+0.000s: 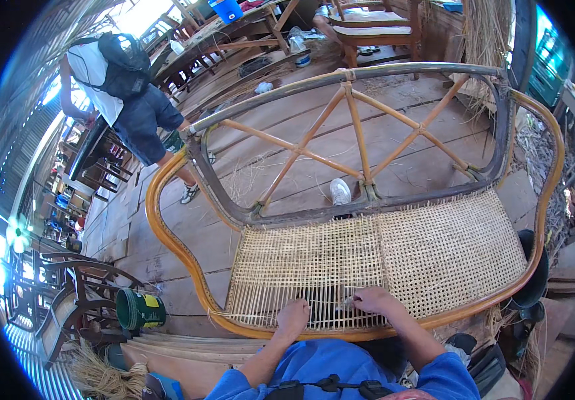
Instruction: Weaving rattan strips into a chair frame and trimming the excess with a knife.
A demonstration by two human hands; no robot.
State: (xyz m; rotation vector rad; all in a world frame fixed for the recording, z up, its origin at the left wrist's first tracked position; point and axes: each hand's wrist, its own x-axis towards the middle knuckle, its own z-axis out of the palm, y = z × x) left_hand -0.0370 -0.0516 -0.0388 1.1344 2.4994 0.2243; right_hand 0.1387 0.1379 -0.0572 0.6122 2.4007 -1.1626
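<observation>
The tan cane seat (451, 253) lies partly woven.

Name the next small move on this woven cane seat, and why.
Perhaps weave a crosswise strand through the pale, parallel cane strands by the curved brown rail: they mostly lack the seat's lattice, and the bare left hand and right hand are there.

Shirt (331, 357): bright blue cloth, softly creased across the front
Left sleeve (235, 387): the same blue, short and loose
Right sleeve (449, 375): matching blue, short, with a wide opening
Strap (286, 387): black, narrow, crossing the shirt
Fittings (331, 383): black, chunky, set along the strap; finer details too small to read
Forearms (422, 339): uncovered below the sleeves
Hands (375, 301): bare
</observation>
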